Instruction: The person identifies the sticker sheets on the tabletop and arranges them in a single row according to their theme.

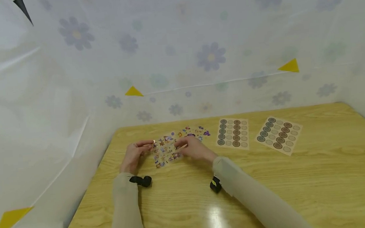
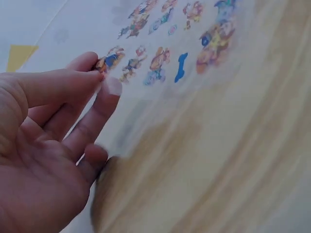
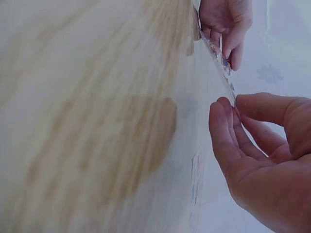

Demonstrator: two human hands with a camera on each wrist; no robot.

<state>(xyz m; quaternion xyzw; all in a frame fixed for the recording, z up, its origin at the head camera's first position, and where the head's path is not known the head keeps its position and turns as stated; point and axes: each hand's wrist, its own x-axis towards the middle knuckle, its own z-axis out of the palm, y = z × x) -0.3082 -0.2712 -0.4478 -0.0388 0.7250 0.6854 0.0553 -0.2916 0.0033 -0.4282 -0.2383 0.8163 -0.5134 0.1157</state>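
Observation:
A clear sticker sheet (image 1: 163,151) printed with small colourful cartoon figures is held up between both hands over the table. My left hand (image 1: 133,155) pinches its left edge between thumb and fingertips, and the left wrist view shows a blue bone sticker (image 2: 181,68) near that edge. At the opposite edge, my right hand (image 1: 195,148) pinches the sheet between thumb and fingers. Seen edge-on in the right wrist view, the sheet stretches as a thin line from one hand to the other. Behind the right hand lies another clear sticker sheet (image 1: 205,133), partly covered.
To the right, two beige sheets of round stickers (image 1: 232,133) (image 1: 279,135) lie on the wooden table (image 1: 176,206). A white floral curtain (image 1: 172,58) with yellow triangles stands along the table's back and left sides. Black wrist cameras (image 1: 141,181) sit on both sleeves.

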